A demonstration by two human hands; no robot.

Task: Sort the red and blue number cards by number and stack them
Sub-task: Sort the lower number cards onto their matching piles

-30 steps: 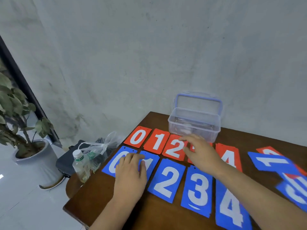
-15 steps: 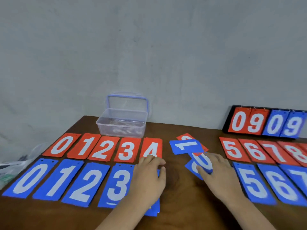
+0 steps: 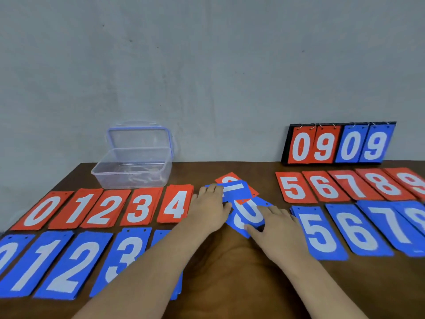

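Both hands lie on the loose pile of cards in the middle of the worktop [image 3: 230,275]. The left hand [image 3: 210,204] is flat, its fingers [image 3: 212,189] stretched out and released, their tips resting on the left end of the blue 1 card [image 3: 238,191], which lies sideways on top of the pile. Just beyond those fingertips a red card [image 3: 230,179] pokes out from under the blue 1; its number is mostly hidden. The right hand [image 3: 277,226] is also flat and ungripping. Its fingers [image 3: 268,211] press on the right side of the blue 0 card [image 3: 249,215], and its thumb touches the lower blue card [image 3: 239,226] that peeks out beneath.

Left of the left fingers runs the red row 0 to 4 [image 3: 140,207]. Nearer the person, under the left forearm, is the blue row 0 to 3 [image 3: 66,263], with a further blue card mostly hidden by the arm. Right of the right fingers, the blue row from 5 upward [image 3: 355,229] starts just beside the hand, and beyond it lies the red row 5 to 9 [image 3: 351,184].

Far beyond the left fingers stands a clear plastic box [image 3: 133,173] with its lid up. Far beyond the right fingers, a flip scoreboard [image 3: 340,146] against the wall reads 09 in red and 09 in blue.
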